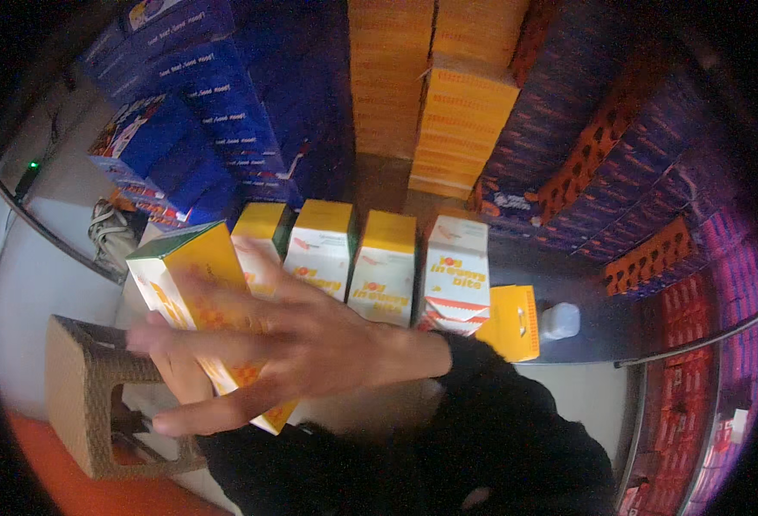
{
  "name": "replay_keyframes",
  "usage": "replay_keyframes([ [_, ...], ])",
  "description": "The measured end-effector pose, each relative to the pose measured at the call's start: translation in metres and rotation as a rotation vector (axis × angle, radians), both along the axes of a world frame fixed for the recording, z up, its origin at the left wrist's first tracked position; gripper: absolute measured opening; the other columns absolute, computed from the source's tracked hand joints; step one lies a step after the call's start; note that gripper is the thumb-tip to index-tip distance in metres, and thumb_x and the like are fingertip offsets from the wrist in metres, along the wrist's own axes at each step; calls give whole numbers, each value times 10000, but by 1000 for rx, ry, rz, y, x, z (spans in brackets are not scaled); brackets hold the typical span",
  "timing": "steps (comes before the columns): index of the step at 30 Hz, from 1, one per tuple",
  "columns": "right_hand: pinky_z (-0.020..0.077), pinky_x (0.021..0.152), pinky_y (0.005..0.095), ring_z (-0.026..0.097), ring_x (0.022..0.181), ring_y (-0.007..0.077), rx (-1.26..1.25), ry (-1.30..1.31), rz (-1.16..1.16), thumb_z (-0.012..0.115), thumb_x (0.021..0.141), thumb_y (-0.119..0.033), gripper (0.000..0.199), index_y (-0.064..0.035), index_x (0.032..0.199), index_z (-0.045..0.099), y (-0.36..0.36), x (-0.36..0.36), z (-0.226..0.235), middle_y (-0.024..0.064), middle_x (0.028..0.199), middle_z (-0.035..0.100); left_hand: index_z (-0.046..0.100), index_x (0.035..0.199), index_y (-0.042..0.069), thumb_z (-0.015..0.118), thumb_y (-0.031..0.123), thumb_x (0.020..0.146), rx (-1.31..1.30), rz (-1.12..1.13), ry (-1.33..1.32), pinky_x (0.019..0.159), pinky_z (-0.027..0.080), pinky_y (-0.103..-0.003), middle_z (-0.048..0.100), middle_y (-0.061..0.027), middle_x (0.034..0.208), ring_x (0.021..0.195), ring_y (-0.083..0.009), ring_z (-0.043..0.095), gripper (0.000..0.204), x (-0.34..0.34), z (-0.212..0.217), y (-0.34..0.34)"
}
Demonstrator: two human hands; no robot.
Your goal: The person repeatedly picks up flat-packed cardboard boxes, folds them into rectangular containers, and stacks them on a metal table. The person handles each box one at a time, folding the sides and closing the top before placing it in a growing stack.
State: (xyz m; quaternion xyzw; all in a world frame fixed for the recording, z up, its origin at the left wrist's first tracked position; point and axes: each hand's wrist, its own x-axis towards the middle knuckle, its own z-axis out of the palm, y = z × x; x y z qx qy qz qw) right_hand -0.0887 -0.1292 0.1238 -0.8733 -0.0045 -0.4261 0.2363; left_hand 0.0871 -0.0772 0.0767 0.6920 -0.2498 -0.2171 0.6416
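Note:
A tall yellow-and-white carton (203, 258) with an orange pattern and green edging is held tilted at the left of the head view. My right hand (301, 344) reaches across from the right, its fingers and thumb spanning the carton's front; motion blurs them slightly. Behind its fingers, part of my left hand (183, 374) shows against the carton's left side, closed on it, the rest hidden. Just beyond my right hand, several similar cartons stand in a row, among them a white one with a yellow top (320, 245) and a white one with red zigzags (456, 271).
Blue cartons (233, 112) are stacked far left, orange cartons (465, 120) behind the row, and purple cartons (585, 163) to the right. A flat yellow packet (510, 322) and a white container (560, 321) lie right of the row. A woven-pattern brown stool (95, 404) stands at lower left.

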Motion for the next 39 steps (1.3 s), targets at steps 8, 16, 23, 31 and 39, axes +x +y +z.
replay_keyframes([
  [8,344,1059,502,431,1234,338,-917,519,-136,546,849,-244,481,-260,1310,411,-15,-69,-6,104,1271,469,584,834,-80,339,441,1003,155,-666,-368,647,427,-373,577,-145,675,637,-202,512,600,-30,-25,-26],
  [16,407,981,482,473,1184,344,-381,749,-626,589,830,-206,438,-216,1264,529,-66,-151,38,125,1305,481,507,1289,12,270,503,996,321,-1101,323,720,496,-290,675,-120,890,763,-162,623,619,-21,-15,-33],
  [23,327,1043,464,441,1199,365,-819,365,-1329,670,725,-67,669,-72,1339,407,-264,-244,64,175,1287,483,426,1370,61,388,408,995,313,-1180,-59,746,516,-313,679,-116,919,800,-179,631,512,-23,-18,-6],
  [31,279,1075,483,366,1304,328,-843,649,-1384,678,748,-70,793,-122,1436,287,-391,-316,-5,149,1407,389,417,1360,24,486,247,969,593,-1156,-315,751,520,-340,691,-138,905,796,-230,663,455,-21,15,36],
  [39,239,1098,522,278,1349,368,-780,637,-1367,695,778,-146,828,-161,1464,232,-367,-302,-1,145,1473,282,439,1345,38,540,268,941,577,-1281,-369,764,523,-373,690,-167,920,802,-302,681,476,-23,7,43],
])
